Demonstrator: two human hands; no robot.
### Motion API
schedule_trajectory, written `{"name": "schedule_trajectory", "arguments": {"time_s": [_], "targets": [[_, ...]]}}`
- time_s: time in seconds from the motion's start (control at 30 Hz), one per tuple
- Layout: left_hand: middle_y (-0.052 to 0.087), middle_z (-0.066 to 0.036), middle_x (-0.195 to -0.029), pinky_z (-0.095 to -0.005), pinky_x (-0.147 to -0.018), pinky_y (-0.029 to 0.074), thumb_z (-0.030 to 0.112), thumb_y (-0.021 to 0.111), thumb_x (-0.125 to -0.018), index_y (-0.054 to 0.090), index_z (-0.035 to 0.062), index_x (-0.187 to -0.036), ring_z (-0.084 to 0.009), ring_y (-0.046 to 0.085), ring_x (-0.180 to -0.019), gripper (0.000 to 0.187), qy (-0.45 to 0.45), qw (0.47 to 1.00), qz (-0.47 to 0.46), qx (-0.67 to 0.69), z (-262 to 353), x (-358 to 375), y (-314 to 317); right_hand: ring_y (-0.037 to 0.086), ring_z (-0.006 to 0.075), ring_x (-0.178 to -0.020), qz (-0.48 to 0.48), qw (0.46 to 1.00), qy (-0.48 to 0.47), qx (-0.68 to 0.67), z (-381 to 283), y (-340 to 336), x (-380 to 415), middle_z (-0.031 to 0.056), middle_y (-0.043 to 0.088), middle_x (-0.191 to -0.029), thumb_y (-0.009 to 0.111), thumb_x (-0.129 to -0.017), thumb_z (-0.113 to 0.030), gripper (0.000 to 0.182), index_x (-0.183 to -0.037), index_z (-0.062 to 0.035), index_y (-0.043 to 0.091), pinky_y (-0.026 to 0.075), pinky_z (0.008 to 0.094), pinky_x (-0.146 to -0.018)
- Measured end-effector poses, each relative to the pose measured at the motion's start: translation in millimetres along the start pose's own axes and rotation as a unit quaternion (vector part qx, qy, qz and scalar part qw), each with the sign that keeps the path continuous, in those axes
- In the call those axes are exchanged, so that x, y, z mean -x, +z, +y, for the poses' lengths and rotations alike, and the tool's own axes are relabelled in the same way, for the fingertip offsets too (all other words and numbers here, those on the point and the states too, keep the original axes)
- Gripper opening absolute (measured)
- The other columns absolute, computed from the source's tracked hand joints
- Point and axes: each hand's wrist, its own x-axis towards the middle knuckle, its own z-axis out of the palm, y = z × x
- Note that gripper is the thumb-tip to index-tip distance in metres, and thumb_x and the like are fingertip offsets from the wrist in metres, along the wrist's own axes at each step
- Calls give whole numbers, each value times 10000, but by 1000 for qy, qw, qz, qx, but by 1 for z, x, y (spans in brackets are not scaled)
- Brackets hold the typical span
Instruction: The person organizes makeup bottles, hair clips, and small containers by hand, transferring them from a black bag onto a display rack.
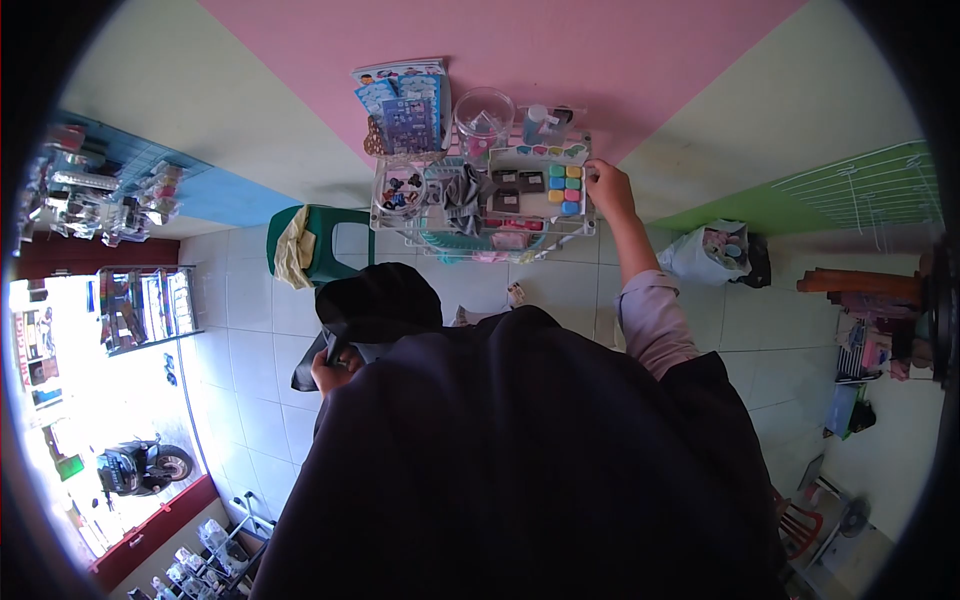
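Note:
My right hand has its fingers closed at the right edge of a white box on the rack. Inside that box are small blue, yellow and pink items and dark square packets. Down at the left, beside dark cloth, my left hand is closed round something dark, partly hidden and too unclear to name. A grey cloth and a round clear tub of small dark items are left of the box.
The white wire rack also holds a clear jar and blue printed packs. A green stool with beige cloth stands left. A white bag sits right on the tiled floor. Wall displays, a doorway and a motorbike are farther out.

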Motion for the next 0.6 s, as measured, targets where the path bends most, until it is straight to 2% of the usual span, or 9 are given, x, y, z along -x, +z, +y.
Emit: {"name": "schedule_trajectory", "arguments": {"time_s": [0.03, 0.13, 0.23, 0.27, 0.37, 0.43, 0.6], "targets": [[379, -40, -603, -287, -476, 285, 297, 330, -821, 475, 38, -797, -176, 341, -524, 298, -23, 999, -25, 28, 0, -3, -4, 631, 337, -817, -1, 1000, 9, -14, 3, 1, 0, 183, 654, -862, 609, -745, -146, 271, -999, -56, 639, 500, 398, -745], [380, -40, -604, -285, -474, 281, 297, 338, -818, 466, 42, -778, -175, 340, -523, 288, -64, 989, 25, 128, 1, 8, 21, 634, 333, -818, -18, 998, 33, -46, 5, 1, -4, 180, 657, -856, 617, -735, -157, 293, -1012, -61, 625, 501, 397, -747], [381, -38, -606, -283, -473, 279, 293, 345, -815, 461, 41, -773, -172, 341, -524, 281, -8, 1000, 6, 21, -3, 3, 18, 637, 329, -817, -59, 995, 73, -42, -7, -7, -1, 177, 658, -851, 635, -723, -181, 317, -1019, -70, 607, 502, 396, -748], [382, -38, -608, -283, -472, 279, 292, 346, -814, 460, 40, -774, -171, 341, -525, 279, -25, 999, 10, 47, -1, 4, 22, 638, 328, -816, -76, 993, 89, -34, -11, -10, 0, 176, 659, -850, 642, -719, -189, 324, -1019, -73, 601, 502, 395, -749], [386, -39, -612, -282, -472, 282, 288, 349, -813, 461, 37, -779, -169, 344, -527, 277, -66, 990, 27, 122, 6, 5, 31, 638, 329, -818, -48, 998, 47, 18, -11, -5, 1, 181, 655, -850, 658, -707, -195, 318, -985, -58, 588, 502, 395, -747], [389, -39, -615, -280, -473, 286, 288, 348, -813, 464, 36, -785, -169, 348, -529, 279, -80, 982, 41, 167, 7, 3, 33, 634, 336, -824, -47, 997, 56, 33, -12, -7, 4, 182, 652, -850, 663, -702, -191, 308, -962, -44, 587, 500, 397, -747], [394, -44, -615, -281, -475, 295, 290, 338, -820, 476, 32, -805, -176, 357, -531, 293, -61, 989, 11, 138, 2, 2, 30, 624, 347, -830, -37, 998, 47, 12, -5, -3, 5, 186, 646, -840, 662, -703, -170, 283, -935, -27, 586, 495, 404, -741]]}}
